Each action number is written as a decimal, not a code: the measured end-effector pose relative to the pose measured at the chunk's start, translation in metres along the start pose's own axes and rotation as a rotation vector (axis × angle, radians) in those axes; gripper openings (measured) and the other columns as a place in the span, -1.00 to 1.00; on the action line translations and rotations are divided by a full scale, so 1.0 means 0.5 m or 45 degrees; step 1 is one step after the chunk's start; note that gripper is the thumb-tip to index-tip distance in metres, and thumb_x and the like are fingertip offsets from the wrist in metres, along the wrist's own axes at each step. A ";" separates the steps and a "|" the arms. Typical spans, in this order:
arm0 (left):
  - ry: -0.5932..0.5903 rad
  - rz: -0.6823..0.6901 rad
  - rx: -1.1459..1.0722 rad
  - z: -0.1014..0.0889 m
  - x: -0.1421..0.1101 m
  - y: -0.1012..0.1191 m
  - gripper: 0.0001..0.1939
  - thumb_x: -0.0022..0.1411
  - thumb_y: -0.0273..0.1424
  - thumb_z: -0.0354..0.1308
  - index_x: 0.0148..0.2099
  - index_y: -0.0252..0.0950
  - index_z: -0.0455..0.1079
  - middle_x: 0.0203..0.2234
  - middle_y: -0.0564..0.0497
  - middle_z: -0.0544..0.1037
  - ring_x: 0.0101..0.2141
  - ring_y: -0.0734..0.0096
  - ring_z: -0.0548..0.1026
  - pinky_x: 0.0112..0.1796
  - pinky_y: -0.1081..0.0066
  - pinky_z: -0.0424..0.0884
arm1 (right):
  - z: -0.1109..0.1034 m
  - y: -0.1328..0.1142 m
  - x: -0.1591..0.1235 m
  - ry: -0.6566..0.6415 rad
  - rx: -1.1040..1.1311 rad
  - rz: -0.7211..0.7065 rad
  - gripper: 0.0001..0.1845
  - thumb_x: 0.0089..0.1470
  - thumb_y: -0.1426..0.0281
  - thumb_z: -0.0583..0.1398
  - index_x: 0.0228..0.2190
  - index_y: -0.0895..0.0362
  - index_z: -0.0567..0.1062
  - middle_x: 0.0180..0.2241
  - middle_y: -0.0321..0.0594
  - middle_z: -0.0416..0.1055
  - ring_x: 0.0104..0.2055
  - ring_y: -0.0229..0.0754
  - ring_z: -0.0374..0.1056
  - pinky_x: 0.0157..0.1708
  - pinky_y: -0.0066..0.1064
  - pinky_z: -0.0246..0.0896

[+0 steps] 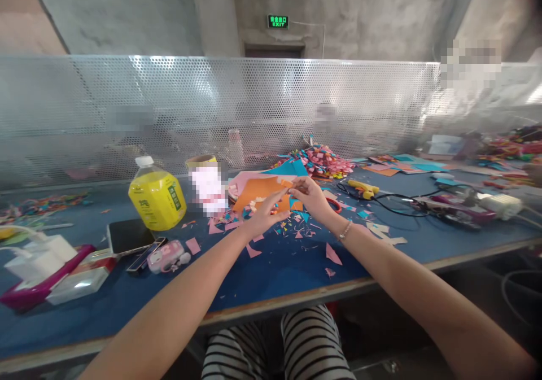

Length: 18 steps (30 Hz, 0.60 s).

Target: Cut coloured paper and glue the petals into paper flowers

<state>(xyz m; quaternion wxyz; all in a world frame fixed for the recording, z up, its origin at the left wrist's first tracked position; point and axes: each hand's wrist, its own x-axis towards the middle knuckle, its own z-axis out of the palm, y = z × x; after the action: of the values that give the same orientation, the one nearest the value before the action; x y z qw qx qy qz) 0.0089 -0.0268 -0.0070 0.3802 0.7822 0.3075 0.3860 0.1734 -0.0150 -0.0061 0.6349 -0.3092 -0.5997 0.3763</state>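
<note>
Over the middle of the blue table (271, 275), my left hand (267, 215) is stretched out with its thumb apart from the fingers. My right hand (309, 193) is beside it, fingertips pinched together; what they hold, if anything, is too small to make out. The fingertips of both hands nearly meet. Behind them lies orange paper (249, 192), with a blue sheet (292, 168) further back. Pink paper scraps (253, 251) and tiny cuttings are strewn under and around my hands. Close to my right wrist shows the red handle of scissors (334, 204).
On the left stand a yellow drink bottle (156, 199), a phone (129, 236), a pink case (168, 256) and a power strip (25, 292). A heap of folded paper pieces (324, 162) lies behind. On the right are a yellow glue gun (359, 189) and black cable (392, 206).
</note>
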 end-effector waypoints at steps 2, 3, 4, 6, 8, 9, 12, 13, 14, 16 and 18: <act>-0.018 0.010 -0.006 0.000 0.000 -0.003 -0.42 0.03 -0.31 0.17 0.13 -0.07 0.17 0.15 -0.07 0.16 0.06 0.16 0.20 -0.03 0.15 0.22 | -0.002 0.000 0.003 0.012 -0.004 0.040 -0.69 -0.24 0.23 0.27 -0.45 0.09 0.30 -0.48 -0.36 0.28 -0.42 -0.33 0.27 -0.39 -0.43 0.27; -0.025 0.014 -0.006 0.000 0.000 -0.005 -0.43 0.03 -0.31 0.17 0.13 -0.06 0.17 0.15 -0.06 0.15 0.07 0.16 0.19 -0.03 0.14 0.22 | -0.002 0.000 0.004 0.014 -0.001 0.059 -0.70 -0.24 0.21 0.26 -0.48 0.09 0.31 -0.49 -0.36 0.29 -0.43 -0.33 0.27 -0.38 -0.42 0.27; -0.028 0.018 -0.005 -0.001 0.001 -0.006 -0.43 0.04 -0.30 0.17 0.13 -0.07 0.17 0.16 -0.06 0.14 0.08 0.15 0.18 -0.02 0.14 0.21 | -0.002 0.001 0.004 0.012 0.006 0.079 -0.69 -0.24 0.20 0.27 -0.50 0.10 0.31 -0.50 -0.36 0.29 -0.44 -0.33 0.27 -0.37 -0.42 0.27; -0.024 0.020 -0.001 -0.002 0.001 -0.009 -0.43 0.04 -0.30 0.17 0.13 -0.07 0.17 0.16 -0.06 0.13 0.10 0.15 0.16 0.00 0.14 0.19 | -0.001 0.003 0.003 0.011 0.036 0.112 -0.68 -0.26 0.18 0.27 -0.53 0.10 0.31 -0.52 -0.37 0.29 -0.46 -0.34 0.27 -0.37 -0.42 0.27; -0.025 0.014 -0.009 -0.001 0.000 -0.008 -0.44 0.04 -0.30 0.17 0.12 -0.07 0.18 0.16 -0.06 0.13 0.10 0.15 0.16 0.00 0.13 0.18 | 0.000 0.005 0.001 0.016 0.074 0.133 -0.66 -0.29 0.17 0.29 -0.54 0.10 0.31 -0.54 -0.38 0.29 -0.47 -0.35 0.26 -0.37 -0.42 0.26; -0.029 0.006 -0.017 0.000 0.000 -0.007 -0.44 0.04 -0.30 0.16 0.12 -0.07 0.19 0.16 -0.05 0.14 0.10 0.15 0.16 -0.01 0.14 0.19 | 0.001 0.006 0.001 0.017 0.094 0.142 -0.65 -0.31 0.17 0.30 -0.54 0.10 0.30 -0.54 -0.38 0.29 -0.47 -0.35 0.26 -0.38 -0.43 0.26; -0.038 -0.007 -0.032 0.001 0.000 0.000 -0.46 0.05 -0.31 0.14 0.11 -0.06 0.20 0.14 -0.04 0.17 0.06 0.17 0.20 -0.04 0.17 0.23 | -0.001 0.007 0.001 0.031 0.160 0.164 -0.63 -0.34 0.16 0.32 -0.56 0.10 0.30 -0.54 -0.37 0.29 -0.46 -0.34 0.27 -0.38 -0.43 0.26; -0.032 -0.003 -0.019 0.000 0.002 0.001 -0.49 0.06 -0.31 0.13 0.10 -0.07 0.21 0.12 -0.05 0.20 0.04 0.18 0.23 -0.06 0.19 0.24 | -0.003 0.007 0.002 0.039 0.183 0.171 -0.62 -0.34 0.16 0.32 -0.56 0.10 0.30 -0.54 -0.37 0.29 -0.46 -0.33 0.27 -0.38 -0.43 0.26; -0.013 0.001 0.014 -0.003 0.004 0.001 -0.52 0.07 -0.31 0.11 0.08 -0.08 0.23 0.09 -0.05 0.25 0.01 0.21 0.27 -0.07 0.22 0.26 | -0.006 0.006 0.004 0.046 0.202 0.176 -0.63 -0.34 0.16 0.32 -0.57 0.10 0.30 -0.54 -0.36 0.29 -0.45 -0.34 0.27 -0.38 -0.43 0.25; 0.103 0.005 0.176 -0.018 0.012 -0.005 -0.60 0.08 -0.33 0.08 0.01 -0.14 0.30 -0.01 -0.07 0.35 -0.08 0.24 0.34 -0.09 0.25 0.27 | -0.014 0.005 0.008 0.062 0.226 0.173 -0.63 -0.34 0.18 0.32 -0.57 0.11 0.29 -0.55 -0.36 0.29 -0.45 -0.34 0.28 -0.37 -0.44 0.24; 0.323 -0.008 0.472 -0.041 0.020 -0.020 -0.70 0.05 -0.39 0.07 -0.11 -0.24 0.38 -0.12 -0.10 0.42 -0.11 0.22 0.36 -0.06 0.24 0.23 | -0.024 0.004 0.013 0.084 0.237 0.173 -0.63 -0.35 0.19 0.33 -0.57 0.11 0.30 -0.55 -0.37 0.28 -0.45 -0.34 0.29 -0.35 -0.43 0.25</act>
<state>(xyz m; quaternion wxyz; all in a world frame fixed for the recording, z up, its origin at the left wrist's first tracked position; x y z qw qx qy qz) -0.0051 -0.0065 -0.0034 0.1896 0.7828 0.4211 0.4171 0.1854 -0.0077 -0.0057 0.6532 -0.3010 -0.5188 0.4621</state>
